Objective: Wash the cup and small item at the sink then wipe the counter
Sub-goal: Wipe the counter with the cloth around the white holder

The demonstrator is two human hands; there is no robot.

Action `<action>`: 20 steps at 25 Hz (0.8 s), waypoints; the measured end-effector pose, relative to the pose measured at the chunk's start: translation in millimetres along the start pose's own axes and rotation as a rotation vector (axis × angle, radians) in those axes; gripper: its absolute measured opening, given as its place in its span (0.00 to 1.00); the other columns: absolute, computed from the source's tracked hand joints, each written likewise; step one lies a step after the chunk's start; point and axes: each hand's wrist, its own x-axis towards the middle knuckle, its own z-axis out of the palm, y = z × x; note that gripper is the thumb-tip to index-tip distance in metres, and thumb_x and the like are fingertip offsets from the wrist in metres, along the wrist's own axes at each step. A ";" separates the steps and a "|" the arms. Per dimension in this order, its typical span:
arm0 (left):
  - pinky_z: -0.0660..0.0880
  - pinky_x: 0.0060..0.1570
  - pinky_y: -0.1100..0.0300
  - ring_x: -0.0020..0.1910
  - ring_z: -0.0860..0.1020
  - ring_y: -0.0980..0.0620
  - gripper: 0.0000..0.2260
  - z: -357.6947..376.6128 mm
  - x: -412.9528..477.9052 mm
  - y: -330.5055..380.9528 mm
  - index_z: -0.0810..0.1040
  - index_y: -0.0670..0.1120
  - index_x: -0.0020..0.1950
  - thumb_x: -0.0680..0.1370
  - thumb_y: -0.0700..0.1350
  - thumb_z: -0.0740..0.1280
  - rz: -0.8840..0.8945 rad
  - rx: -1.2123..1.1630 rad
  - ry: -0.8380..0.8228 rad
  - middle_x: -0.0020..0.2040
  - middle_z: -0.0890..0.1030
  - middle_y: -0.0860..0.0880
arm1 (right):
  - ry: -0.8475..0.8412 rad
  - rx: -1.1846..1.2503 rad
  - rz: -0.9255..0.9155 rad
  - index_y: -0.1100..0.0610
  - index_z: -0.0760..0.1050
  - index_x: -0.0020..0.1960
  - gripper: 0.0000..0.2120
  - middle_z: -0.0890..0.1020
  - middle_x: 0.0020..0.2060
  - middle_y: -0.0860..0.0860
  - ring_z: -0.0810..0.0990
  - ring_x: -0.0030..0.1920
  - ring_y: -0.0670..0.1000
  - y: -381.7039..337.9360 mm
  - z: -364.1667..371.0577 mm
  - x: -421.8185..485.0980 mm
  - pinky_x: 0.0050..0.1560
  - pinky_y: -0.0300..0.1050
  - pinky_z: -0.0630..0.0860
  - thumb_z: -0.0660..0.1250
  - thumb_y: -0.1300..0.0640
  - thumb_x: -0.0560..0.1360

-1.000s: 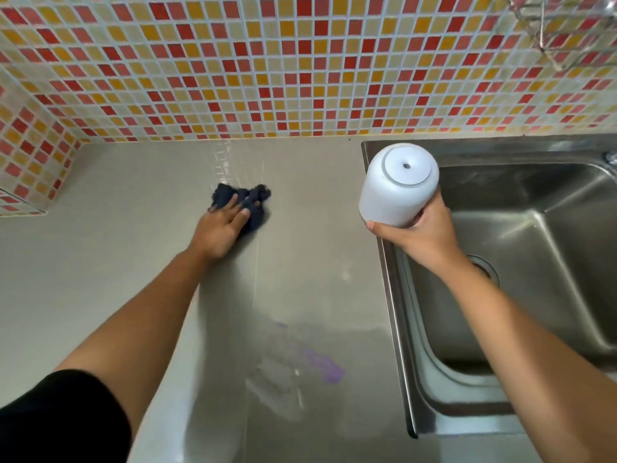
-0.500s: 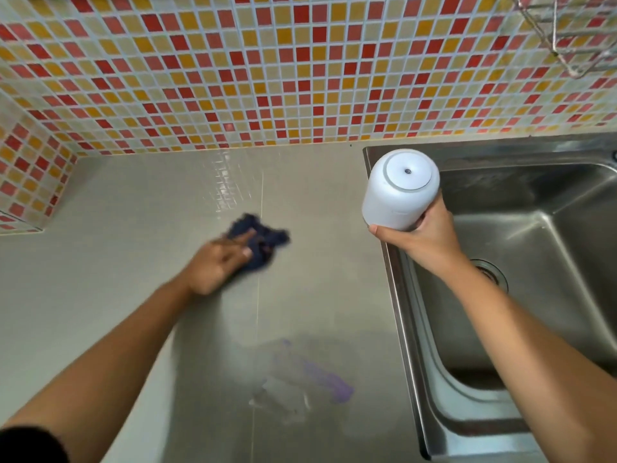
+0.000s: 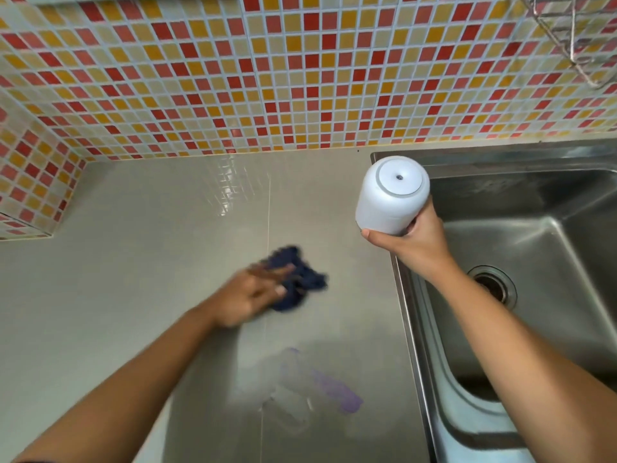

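My left hand (image 3: 248, 295) presses a crumpled dark blue cloth (image 3: 297, 282) flat against the grey counter (image 3: 140, 262); hand and cloth are motion-blurred. My right hand (image 3: 414, 242) holds a white cup (image 3: 390, 195) upside down, bottom toward me, in the air above the left rim of the steel sink (image 3: 410, 329). A faint purple and whitish reflection (image 3: 320, 389) shows on the glossy counter near me. The small item is not in view.
The sink basin has a round drain (image 3: 492, 285). A mosaic wall of red, orange and cream tiles (image 3: 267, 78) backs the counter and turns a corner at the left. A wire rack (image 3: 574, 31) hangs at the top right.
My left hand has slid the cloth toward me and to the right across the counter. The right hand keeps the cup in about the same place by the sink rim.
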 end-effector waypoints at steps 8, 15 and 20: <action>0.48 0.67 0.74 0.72 0.61 0.58 0.21 -18.0 27.8 -17.5 0.72 0.43 0.68 0.80 0.54 0.57 -0.328 0.079 0.151 0.71 0.65 0.49 | -0.164 0.025 0.028 0.52 0.67 0.63 0.39 0.78 0.54 0.43 0.77 0.54 0.40 5.8 57.8 -3.0 0.54 0.34 0.74 0.81 0.60 0.58; 0.51 0.71 0.63 0.73 0.59 0.60 0.15 -66.6 -114.5 -61.2 0.67 0.69 0.66 0.81 0.58 0.52 -0.510 0.163 0.309 0.71 0.64 0.62 | -0.275 0.010 0.019 0.57 0.65 0.66 0.41 0.76 0.58 0.47 0.75 0.53 0.37 5.8 98.3 -6.3 0.50 0.24 0.69 0.80 0.64 0.58; 0.50 0.71 0.55 0.75 0.55 0.52 0.23 -43.0 -102.9 -44.6 0.65 0.48 0.73 0.81 0.55 0.50 -0.825 0.218 0.422 0.75 0.62 0.48 | -0.358 -0.141 0.030 0.58 0.49 0.74 0.54 0.62 0.72 0.52 0.61 0.72 0.48 4.2 84.6 -15.7 0.72 0.46 0.59 0.80 0.56 0.60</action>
